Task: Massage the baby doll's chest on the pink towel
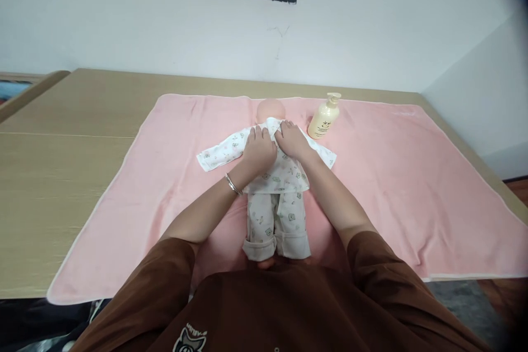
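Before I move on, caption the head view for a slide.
Left hand and right hand on the printed top of a doll, pink blanket beneath.

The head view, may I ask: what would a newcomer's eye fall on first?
First comes the doll, lying centrally, with left hand and right hand on its printed top. Around it spreads the pink blanket; the cream pump bottle sits near its far edge, right of the doll's head.

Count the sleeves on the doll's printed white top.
2: one sleeve extends past the left hand; the other sleeve extends past the right hand, partly hidden behind it.
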Available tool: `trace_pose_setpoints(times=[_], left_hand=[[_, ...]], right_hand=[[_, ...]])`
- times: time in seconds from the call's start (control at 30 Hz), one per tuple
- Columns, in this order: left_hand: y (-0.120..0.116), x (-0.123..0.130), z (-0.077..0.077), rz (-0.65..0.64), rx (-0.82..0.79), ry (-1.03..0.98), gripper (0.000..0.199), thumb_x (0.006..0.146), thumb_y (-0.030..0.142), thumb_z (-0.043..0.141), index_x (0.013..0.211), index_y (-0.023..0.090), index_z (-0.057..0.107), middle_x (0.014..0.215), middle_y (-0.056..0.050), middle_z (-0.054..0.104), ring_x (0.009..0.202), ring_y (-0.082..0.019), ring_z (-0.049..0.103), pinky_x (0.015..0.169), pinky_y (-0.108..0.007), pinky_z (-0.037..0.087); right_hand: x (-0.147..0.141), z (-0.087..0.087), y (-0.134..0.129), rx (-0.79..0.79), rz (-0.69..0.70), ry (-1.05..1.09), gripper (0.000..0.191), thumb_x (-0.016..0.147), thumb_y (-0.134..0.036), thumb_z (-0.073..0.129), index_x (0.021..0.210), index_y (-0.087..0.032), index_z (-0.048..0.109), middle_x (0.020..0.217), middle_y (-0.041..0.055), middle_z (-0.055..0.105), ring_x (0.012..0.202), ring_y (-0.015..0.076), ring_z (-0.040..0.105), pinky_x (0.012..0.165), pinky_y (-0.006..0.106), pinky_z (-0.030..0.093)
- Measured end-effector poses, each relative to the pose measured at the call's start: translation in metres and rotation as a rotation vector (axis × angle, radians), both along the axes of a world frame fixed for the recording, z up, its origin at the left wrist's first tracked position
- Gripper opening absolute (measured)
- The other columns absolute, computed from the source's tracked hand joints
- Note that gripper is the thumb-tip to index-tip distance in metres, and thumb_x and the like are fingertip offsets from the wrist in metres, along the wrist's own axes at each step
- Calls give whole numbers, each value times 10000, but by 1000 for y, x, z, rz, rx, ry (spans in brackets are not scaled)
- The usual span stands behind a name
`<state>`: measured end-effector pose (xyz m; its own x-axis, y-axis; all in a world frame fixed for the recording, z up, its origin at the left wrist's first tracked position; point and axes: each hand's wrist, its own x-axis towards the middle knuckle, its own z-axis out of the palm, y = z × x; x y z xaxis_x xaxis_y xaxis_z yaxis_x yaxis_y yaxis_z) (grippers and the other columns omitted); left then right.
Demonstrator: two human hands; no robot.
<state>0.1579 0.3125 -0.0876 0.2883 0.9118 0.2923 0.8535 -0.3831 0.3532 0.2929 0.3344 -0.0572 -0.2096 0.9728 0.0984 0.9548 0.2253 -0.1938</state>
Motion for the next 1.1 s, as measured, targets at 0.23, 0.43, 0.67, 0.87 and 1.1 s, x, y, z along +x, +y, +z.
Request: trace_pose_setpoints(times=[0.23, 0.43, 0.67, 0.87, 1.1], left_hand=[[38, -22, 12, 105, -170, -24, 293, 965, 228, 372, 1030, 178, 654, 1136, -191, 719, 1147, -338, 651, 1041, -485, 506], [30, -15, 0, 126, -33, 8, 348, 997, 243, 347, 1170, 139, 630, 1232, -204, 690, 1230, -352, 597, 1109, -508, 439], [26, -15, -1, 121, -6, 4, 390, 1004, 244, 343, 1233, 93, 620, 1254, -228, 679, 1234, -354, 594, 1113, -501, 430], [31, -16, -6, 146, -13, -15, 421, 1005, 268, 355, 1307, 89, 589, 1296, -218, 671, 1254, -350, 585, 1130, -507, 415], [15, -9, -3, 147, -2, 14, 498, 1023, 289, 344, 1399, 21, 531, 1440, -266, 595, 1411, -372, 510, 1213, -521, 338]], right_hand=[[-29, -2, -40, 121, -30, -114, 400, 1013, -137, 338, 1282, -13, 607, 1215, 266, 685, 1190, 352, 619, 1000, 414, 501], [-13, -9, -10, 43, -29, 20, 532, 1057, -310, 337, 1428, 17, 533, 1496, 254, 562, 1433, 341, 487, 1199, 442, 383], [-8, -19, 4, 31, -43, 63, 649, 1039, -343, 326, 1514, 88, 425, 1571, 277, 477, 1497, 365, 412, 1261, 473, 275], [-9, -19, 2, 25, -44, 56, 644, 1038, -344, 329, 1512, 81, 427, 1575, 272, 475, 1501, 361, 410, 1264, 464, 269], [3, -4, 3, 1, -16, 139, 523, 1027, -388, 388, 1361, -31, 574, 1376, 230, 656, 1267, 354, 620, 1084, 438, 476]])
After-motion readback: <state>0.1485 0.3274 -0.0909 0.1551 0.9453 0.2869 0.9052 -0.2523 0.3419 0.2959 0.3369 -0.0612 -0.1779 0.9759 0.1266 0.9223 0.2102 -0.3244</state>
